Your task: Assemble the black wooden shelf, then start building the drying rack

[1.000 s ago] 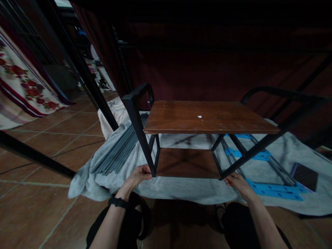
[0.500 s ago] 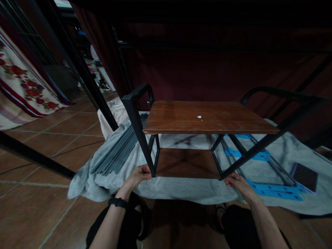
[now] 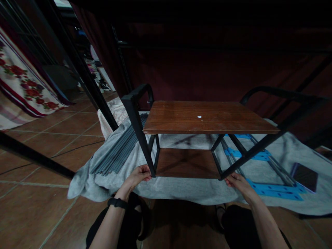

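Observation:
A two-tier shelf rack (image 3: 207, 117) with a black metal frame and brown wood-look boards stands upright on a grey cloth (image 3: 181, 188). At the foot of its front left leg, my left hand (image 3: 141, 173) has its fingers closed, pinching the bottom end. My right hand (image 3: 234, 180) pinches the foot of the front right leg in the same way. Some fingertips are hidden behind the legs. The lower board (image 3: 186, 162) lies between both hands, and a small white spot marks the top board.
Left of the rack lies a bundle of grey rods (image 3: 118, 152). To its right are blue connector pieces with rods (image 3: 275, 190) and a dark flat phone-like object (image 3: 305, 176). Black bed-frame posts (image 3: 85, 74) rise at the left, and a dark red curtain (image 3: 194, 76) hangs behind.

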Demonstrator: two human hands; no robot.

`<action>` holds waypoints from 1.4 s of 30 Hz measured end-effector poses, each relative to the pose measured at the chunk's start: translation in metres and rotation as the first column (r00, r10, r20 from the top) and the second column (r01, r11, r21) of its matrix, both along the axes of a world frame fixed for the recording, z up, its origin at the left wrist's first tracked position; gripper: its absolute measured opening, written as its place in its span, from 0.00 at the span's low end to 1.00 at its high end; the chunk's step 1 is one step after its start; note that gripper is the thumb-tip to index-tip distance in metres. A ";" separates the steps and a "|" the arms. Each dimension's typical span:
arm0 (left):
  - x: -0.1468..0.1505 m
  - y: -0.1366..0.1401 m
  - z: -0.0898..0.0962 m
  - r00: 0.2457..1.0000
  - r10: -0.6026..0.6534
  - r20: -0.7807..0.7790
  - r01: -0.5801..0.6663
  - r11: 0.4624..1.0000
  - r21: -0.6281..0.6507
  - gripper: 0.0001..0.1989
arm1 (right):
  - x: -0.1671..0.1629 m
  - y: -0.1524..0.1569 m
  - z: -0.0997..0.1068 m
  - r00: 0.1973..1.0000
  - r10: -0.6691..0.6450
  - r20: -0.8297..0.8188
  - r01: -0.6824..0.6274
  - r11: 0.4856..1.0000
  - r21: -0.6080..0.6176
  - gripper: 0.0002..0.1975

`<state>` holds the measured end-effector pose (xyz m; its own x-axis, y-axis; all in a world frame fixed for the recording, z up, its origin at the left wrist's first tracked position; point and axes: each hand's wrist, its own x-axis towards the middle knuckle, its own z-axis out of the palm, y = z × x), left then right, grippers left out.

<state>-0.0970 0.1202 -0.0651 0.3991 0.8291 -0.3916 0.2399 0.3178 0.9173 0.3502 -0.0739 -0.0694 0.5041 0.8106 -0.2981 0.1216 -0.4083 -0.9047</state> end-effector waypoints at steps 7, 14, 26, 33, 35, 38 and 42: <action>0.000 0.004 -0.005 0.999 -0.026 0.018 0.026 1.000 0.000 0.18 | 0.004 0.001 -0.008 1.000 0.014 0.003 -0.014 1.000 0.000 0.12; 0.001 0.003 0.001 0.998 -0.053 0.016 0.053 0.998 0.020 0.17 | 0.004 0.010 -0.009 0.999 -0.009 0.052 0.012 0.998 -0.056 0.10; 0.003 0.003 -0.001 1.000 -0.007 -0.023 0.008 0.999 0.037 0.16 | -0.001 0.001 0.002 1.000 -0.013 0.011 0.013 1.000 -0.013 0.13; 0.001 0.006 -0.005 0.996 -0.068 0.059 0.064 0.995 0.077 0.15 | 0.000 0.011 -0.004 0.999 -0.004 0.037 0.006 0.998 -0.059 0.11; 0.001 0.006 -0.005 0.996 -0.072 0.047 0.067 0.993 0.093 0.16 | 0.001 0.011 -0.004 0.999 0.001 0.053 0.002 0.998 -0.060 0.11; -0.001 0.005 -0.004 0.995 -0.093 0.032 0.090 0.993 0.082 0.17 | 0.001 0.008 -0.003 0.998 0.002 0.059 0.000 0.999 -0.047 0.11; -0.002 0.003 0.000 0.995 -0.103 0.003 0.103 0.994 0.026 0.18 | 0.000 0.001 0.001 1.000 0.001 0.022 0.000 1.000 -0.024 0.13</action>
